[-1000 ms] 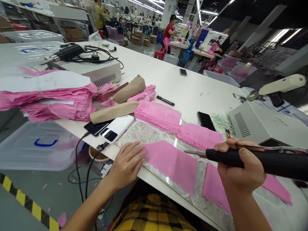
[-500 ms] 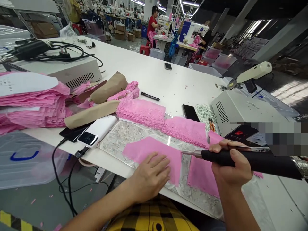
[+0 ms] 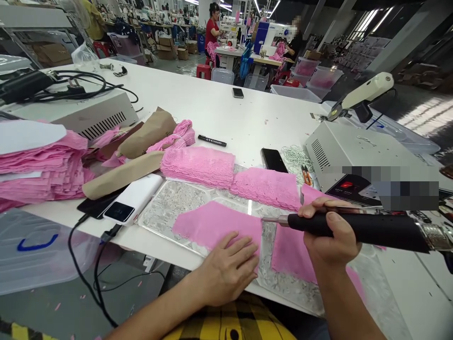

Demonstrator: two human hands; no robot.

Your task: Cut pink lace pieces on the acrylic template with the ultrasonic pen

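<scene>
My left hand lies flat, fingers spread, on the near edge of a pink fabric piece that rests on a scratched clear plate. My right hand grips a long black-handled cutting tool, held level, its metal tip pointing left just past the fabric's right edge. A second pink piece lies under that hand. Two stacks of pink lace pieces sit along the plate's far side.
A white power bank and dark phone lie left of the plate with cables hanging off the table edge. Another phone, a marker, rubber bands and a grey control box stand behind. Tall pink stacks lie at left. People work at distant tables.
My left hand slid right along the pink piece, from its left edge onto its near right part. The right hand kept the tool almost level. The camera turned slightly left and down.
</scene>
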